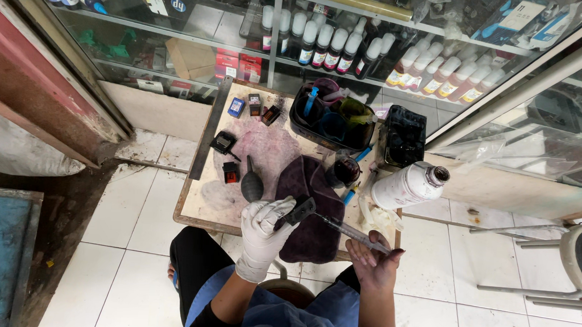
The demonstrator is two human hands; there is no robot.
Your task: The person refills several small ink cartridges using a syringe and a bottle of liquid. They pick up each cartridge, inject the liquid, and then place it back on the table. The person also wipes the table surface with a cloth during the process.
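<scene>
My left hand, in a stained white glove, grips a small black ink cartridge above the near edge of a low wooden table. My bare right hand holds a syringe whose needle end meets the cartridge. Both hands hover over a dark purple cloth spread on the table.
On the table lie a grey rubber blower bulb, several loose cartridges, a metal ruler, a black tub of tools, a black ink-stained box and a white bottle on its side. Glass shelves with ink bottles stand behind.
</scene>
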